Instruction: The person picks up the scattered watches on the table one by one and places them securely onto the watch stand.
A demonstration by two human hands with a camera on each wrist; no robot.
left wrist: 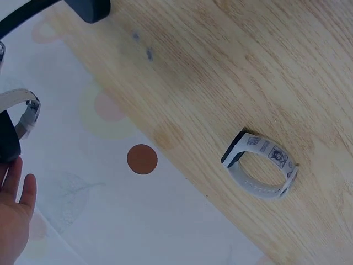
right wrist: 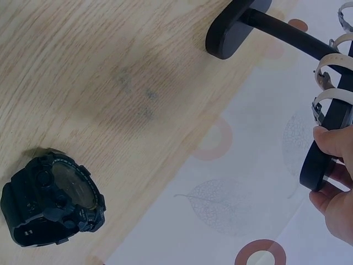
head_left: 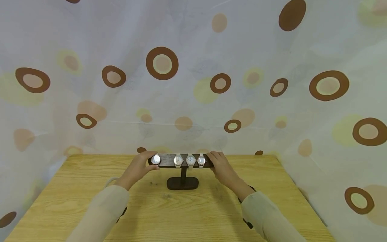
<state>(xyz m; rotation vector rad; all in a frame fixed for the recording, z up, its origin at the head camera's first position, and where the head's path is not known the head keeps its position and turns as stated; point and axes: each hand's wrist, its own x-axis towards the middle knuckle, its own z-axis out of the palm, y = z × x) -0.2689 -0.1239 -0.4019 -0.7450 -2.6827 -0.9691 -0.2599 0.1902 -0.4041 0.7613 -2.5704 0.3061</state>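
A dark watch stand (head_left: 183, 174) stands upright on its oval base, with white-faced watches strapped along its horizontal bar. One watch (head_left: 155, 159) sits at the left end; three others, including a middle watch (head_left: 190, 160), are grouped toward the right. My left hand (head_left: 138, 169) holds the bar's left end, fingers over the top and thumb below, beside the single watch. At the opposite end my right hand (head_left: 223, 169) grips the bar; in the right wrist view its thumb and fingers wrap the tip, close to a pale watch strap (right wrist: 335, 95).
A white-strapped smart band (left wrist: 265, 165) lies on the wooden table (head_left: 181, 215) near my left wrist. By my right wrist rests a chunky black watch (right wrist: 55, 199). Behind the table hangs a pale sheet (head_left: 193, 43) with brown ring patterns, also enclosing both sides.
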